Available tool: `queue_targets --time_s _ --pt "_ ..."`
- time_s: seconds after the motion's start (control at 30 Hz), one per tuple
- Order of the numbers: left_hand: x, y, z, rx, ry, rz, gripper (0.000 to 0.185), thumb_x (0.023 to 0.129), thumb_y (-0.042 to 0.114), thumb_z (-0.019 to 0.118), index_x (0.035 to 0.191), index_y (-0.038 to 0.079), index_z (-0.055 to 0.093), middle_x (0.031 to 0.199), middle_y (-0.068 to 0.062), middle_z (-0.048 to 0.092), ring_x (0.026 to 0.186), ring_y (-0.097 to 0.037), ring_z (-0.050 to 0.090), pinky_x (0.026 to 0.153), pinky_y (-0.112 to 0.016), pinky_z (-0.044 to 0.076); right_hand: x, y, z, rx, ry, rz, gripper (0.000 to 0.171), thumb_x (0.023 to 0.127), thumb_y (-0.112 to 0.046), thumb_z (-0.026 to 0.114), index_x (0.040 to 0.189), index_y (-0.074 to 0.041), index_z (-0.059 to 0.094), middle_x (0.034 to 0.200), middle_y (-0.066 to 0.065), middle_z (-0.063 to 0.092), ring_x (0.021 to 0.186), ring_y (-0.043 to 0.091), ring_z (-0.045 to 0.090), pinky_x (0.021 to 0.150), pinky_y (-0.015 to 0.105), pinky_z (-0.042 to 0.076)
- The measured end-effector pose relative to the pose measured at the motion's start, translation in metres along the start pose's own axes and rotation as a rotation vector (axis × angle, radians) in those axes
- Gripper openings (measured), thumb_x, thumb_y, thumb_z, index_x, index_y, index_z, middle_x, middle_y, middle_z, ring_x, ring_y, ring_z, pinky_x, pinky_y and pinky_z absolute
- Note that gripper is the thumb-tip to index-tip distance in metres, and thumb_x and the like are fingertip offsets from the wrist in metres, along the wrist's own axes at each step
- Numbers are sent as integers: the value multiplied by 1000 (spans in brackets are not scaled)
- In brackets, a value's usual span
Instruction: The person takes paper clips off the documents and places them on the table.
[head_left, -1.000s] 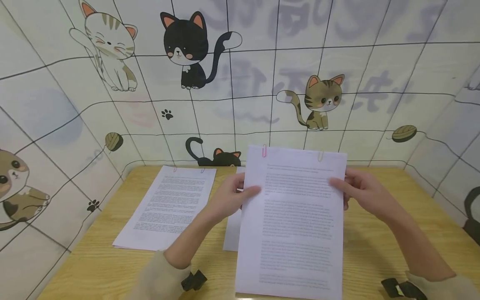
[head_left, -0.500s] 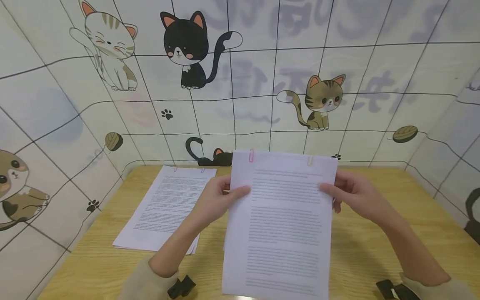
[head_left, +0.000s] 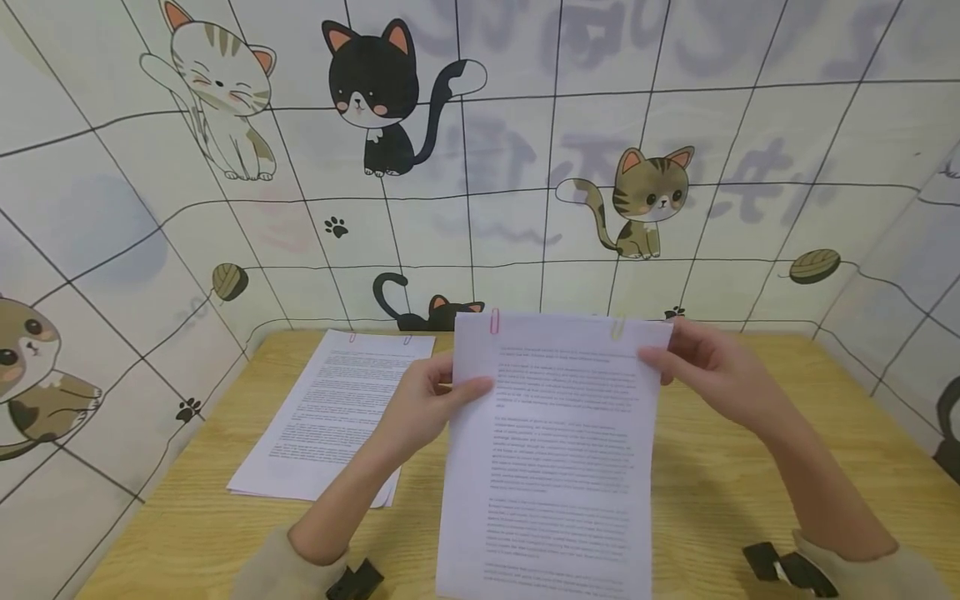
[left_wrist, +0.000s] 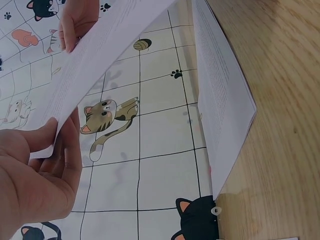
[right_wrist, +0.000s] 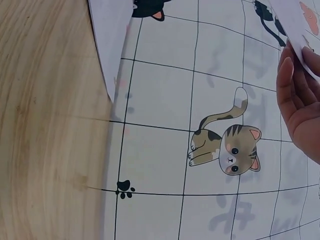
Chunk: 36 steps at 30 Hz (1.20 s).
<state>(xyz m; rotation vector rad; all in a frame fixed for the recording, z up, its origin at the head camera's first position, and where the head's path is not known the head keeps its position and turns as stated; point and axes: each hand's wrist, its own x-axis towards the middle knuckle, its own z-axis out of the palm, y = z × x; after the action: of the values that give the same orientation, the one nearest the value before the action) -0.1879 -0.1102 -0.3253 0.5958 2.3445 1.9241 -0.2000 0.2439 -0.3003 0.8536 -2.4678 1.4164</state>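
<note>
Held up in front of me is a printed sheaf of paper (head_left: 562, 467), upright, with a pink paper clip (head_left: 495, 321) and a yellow paper clip (head_left: 618, 327) on its top edge. My left hand (head_left: 420, 408) pinches its left edge, thumb on the printed face and fingers behind. Near the top right corner, my right hand (head_left: 716, 375) pinches it the same way. In the left wrist view the sheaf (left_wrist: 95, 65) stretches between the left hand (left_wrist: 40, 175) and the right. The right wrist view catches the right hand (right_wrist: 302, 110) at its edge.
Another clipped printed stack (head_left: 337, 417) lies at the left of the wooden table (head_left: 750, 500). Behind the held sheaf, a further printed stack (left_wrist: 220, 95) lies on the table, hidden in the head view. A cat-patterned covering (head_left: 517, 167) rises behind.
The sheaf has moved left and slightly down in both hands, now covering the stack behind it. My right hand has shifted higher along the right edge.
</note>
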Motion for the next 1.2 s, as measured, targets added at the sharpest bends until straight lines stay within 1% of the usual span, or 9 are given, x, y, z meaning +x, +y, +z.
queue_targets --time_s 0.2,0.37,0.6,0.77,1.0,1.2 --pt "0 1 0 11 3 5 26 95 18 73 116 2 71 100 -12 74 77 -25 74 67 -38 60 2 -10 -2 -58 61 15 18 100 -5 63 118 -3 65 94 7 71 77 17 65 71 21 53" --pt "-1 2 -1 31 7 8 25 94 17 73 115 3 71 100 -11 74 76 -24 74 66 -38 60 3 -15 0 -97 99 13 13 99 -7 65 112 -6 69 94 5 71 79 16 65 72 19 51" --pt "-2 3 -1 53 8 35 21 94 13 73 113 2 72 98 -12 74 73 -24 73 63 -38 60 5 -22 4 -139 138 -25 10 98 -6 66 107 -8 71 96 3 71 83 13 66 72 17 50" --pt "-3 4 -1 72 8 40 20 94 13 73 111 3 73 96 -11 75 73 -23 73 62 -38 59 4 -27 7 -182 170 -50 9 97 -6 68 104 -9 72 96 2 72 85 9 67 73 15 49" --pt "-4 5 -1 100 7 46 19 94 14 73 110 4 73 95 -9 75 73 -22 73 63 -37 59 2 -31 9 -193 201 -81 9 96 -4 69 101 -10 72 95 4 71 83 9 65 72 15 48" --pt "-5 8 -1 107 4 37 19 93 13 74 109 3 74 93 -10 76 72 -22 74 62 -38 59 0 -33 10 -219 216 -103 12 94 -1 70 99 -11 73 90 0 71 79 9 64 70 15 47"
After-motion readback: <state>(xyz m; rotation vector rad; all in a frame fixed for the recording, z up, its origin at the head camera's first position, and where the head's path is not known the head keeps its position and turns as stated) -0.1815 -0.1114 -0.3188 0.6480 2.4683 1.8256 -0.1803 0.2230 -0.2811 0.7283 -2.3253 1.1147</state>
